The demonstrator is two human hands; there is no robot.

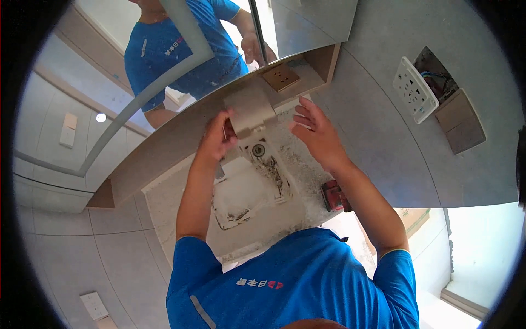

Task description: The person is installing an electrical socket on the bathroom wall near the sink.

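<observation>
I'd bring the spread right hand (316,134) to steady the beige boxy panel (251,114) near the dusty pale countertop (290,215)'s back edge; the left hand (215,138)'s grip I can't tell.

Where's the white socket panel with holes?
In the head view, the panel is at upper right, beside a dark wall opening, right of the right hand.

The panel (253,112) sits between my left hand (216,138) and my right hand (319,134); the mirror (145,82) stands beyond it; the countertop (296,211) spreads below; a socket plate (415,89) hangs at the right wall (378,126).
</observation>
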